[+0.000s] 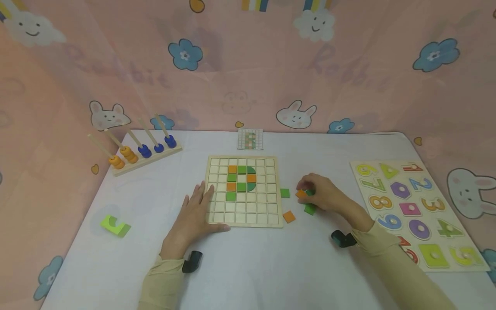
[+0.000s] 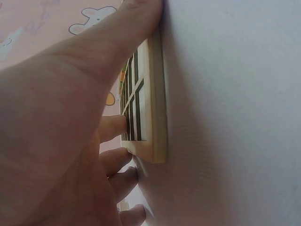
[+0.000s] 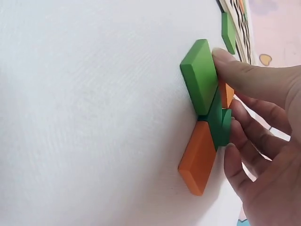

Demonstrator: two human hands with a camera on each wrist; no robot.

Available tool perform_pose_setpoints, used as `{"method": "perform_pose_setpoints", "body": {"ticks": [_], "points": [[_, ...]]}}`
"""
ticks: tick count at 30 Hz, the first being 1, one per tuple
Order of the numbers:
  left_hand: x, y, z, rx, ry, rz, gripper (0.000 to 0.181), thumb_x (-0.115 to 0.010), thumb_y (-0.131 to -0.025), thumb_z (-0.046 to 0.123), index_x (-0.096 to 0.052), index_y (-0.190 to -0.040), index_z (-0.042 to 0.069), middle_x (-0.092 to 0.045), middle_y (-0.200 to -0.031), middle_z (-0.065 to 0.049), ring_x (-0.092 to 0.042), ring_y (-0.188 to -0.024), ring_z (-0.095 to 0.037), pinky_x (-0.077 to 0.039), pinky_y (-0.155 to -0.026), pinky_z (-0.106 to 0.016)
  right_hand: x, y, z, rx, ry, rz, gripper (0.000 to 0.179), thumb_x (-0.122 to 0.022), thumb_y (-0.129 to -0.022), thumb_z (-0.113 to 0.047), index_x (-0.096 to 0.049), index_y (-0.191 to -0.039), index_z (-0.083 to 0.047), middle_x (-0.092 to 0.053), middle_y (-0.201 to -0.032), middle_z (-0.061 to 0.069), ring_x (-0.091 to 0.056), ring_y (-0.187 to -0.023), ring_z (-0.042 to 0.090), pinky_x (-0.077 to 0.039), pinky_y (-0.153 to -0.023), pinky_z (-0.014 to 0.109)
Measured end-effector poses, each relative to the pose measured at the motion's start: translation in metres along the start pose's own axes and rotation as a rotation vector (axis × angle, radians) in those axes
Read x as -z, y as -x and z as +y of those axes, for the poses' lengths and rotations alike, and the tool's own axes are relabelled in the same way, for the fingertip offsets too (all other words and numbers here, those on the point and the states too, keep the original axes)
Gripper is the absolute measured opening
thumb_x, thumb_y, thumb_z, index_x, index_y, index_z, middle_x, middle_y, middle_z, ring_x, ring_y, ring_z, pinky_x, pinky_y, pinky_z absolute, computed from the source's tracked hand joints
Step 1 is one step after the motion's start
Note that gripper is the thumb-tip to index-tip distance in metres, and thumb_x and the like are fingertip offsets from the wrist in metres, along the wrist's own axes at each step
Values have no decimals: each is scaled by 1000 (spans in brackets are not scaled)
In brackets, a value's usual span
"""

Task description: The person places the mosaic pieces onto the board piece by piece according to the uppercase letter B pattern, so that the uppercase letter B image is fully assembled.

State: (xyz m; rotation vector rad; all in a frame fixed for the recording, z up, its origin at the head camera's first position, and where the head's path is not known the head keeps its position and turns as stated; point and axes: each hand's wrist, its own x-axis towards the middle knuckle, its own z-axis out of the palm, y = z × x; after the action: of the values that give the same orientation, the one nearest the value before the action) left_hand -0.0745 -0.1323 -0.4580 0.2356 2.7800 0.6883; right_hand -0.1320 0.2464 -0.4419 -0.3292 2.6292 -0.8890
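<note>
A square wooden grid board point(image 1: 261, 219) lies on the table, with several orange and green tiles and dark green rounded pieces set in its upper squares. My left hand point(image 1: 195, 215) rests at the board's left edge, fingers spread, thumb along its near edge. To the right of the board, my right hand point(image 1: 323, 193) pinches an orange tile point(image 3: 226, 94) between thumb and fingertips. Close under those fingers lie a green tile point(image 3: 200, 77), another orange tile point(image 3: 197, 157) and dark green pieces point(image 3: 216, 122). Nearer the board are a loose green tile point(image 1: 284, 193) and an orange tile point(image 1: 289, 216).
Behind the board lies a small pattern card point(image 1: 250, 139). A bead stacker point(image 1: 147, 159) with upright rods stands at the back left, and a light green curved block point(image 1: 115, 226) lies below it. A number and shape puzzle point(image 1: 418, 215) occupies the right side, partly under my right sleeve.
</note>
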Motion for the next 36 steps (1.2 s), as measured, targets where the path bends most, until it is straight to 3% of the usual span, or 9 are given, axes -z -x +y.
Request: {"method": "perform_pose_setpoints", "body": {"ticks": [7,14,20,26,36], "points": [[0,0,0,1,1,0,127,-93,-75,54,-23,-169,6,-8,-179,-20,-7,-167,-39,-11,-134,-61,-5,-3,-6,30,11,24,32,-78,-93,-6,-69,-124,-2,-70,-123,16,-63,-116,34,-54,-107,55],[0,0,0,1,9,-1,126,-94,-75,53,-24,-169,6,-8,-179,-20,-7,-166,-39,-10,-134,-61,-15,-7,-14,128,-34,99,31,-83,-89,-4,-71,-117,-1,-70,-107,10,-60,-96,24,-54,-85,35],[1,0,0,-1,8,-2,126,-94,-75,53,-23,-169,6,-8,-179,-20,-7,-167,-39,-10,-134,-61,-32,-16,-26,210,-32,142,32,-82,-90,-6,-72,-120,-3,-68,-105,8,-58,-93,21,-51,-81,30],[0,0,-1,1,10,-13,127,-93,-76,53,-22,-170,6,-7,-179,-20,-7,-167,-39,-9,-134,-61,-48,-24,-44,263,-59,111,34,-83,-91,-11,-75,-123,-3,-67,-107,7,-57,-94,20,-50,-81,30],[1,0,0,5,-4,-13,127,-93,-76,55,-22,-170,7,-7,-179,-19,-7,-167,-39,-10,-134,-61,-65,-32,-73,280,-53,56,33,-84,-92,-17,-79,-122,-7,-65,-109,5,-55,-95,19,-48,-79,26]]}}
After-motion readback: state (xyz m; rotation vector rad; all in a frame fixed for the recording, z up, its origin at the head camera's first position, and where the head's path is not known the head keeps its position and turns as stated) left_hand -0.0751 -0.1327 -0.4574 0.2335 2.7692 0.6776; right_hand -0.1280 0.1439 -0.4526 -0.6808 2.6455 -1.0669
